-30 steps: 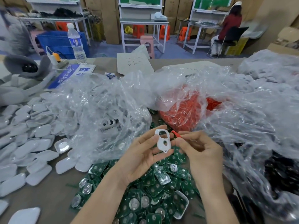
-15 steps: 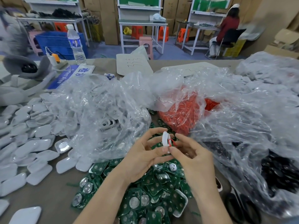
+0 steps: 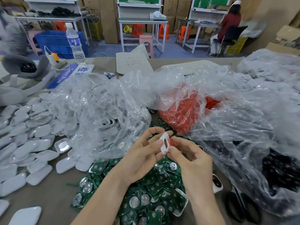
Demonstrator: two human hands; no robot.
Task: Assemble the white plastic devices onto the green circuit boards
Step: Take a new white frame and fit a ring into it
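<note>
Since a second ago the flat white plastic piece with cut-out openings has turned from facing the camera to nearly edge-on, and the right hand has closed in against it. The left hand holds the piece above the heap of green circuit boards with round metal contacts, pinching its upper and lower edges between curled fingers and thumb. The right hand's fingers pinch a small red part against the piece's right side. Behind the hands, a clear plastic bag of white parts lies beside a clear bag of red parts. Smooth white rounded shells are spread over the left of the grey tabletop.
</note>
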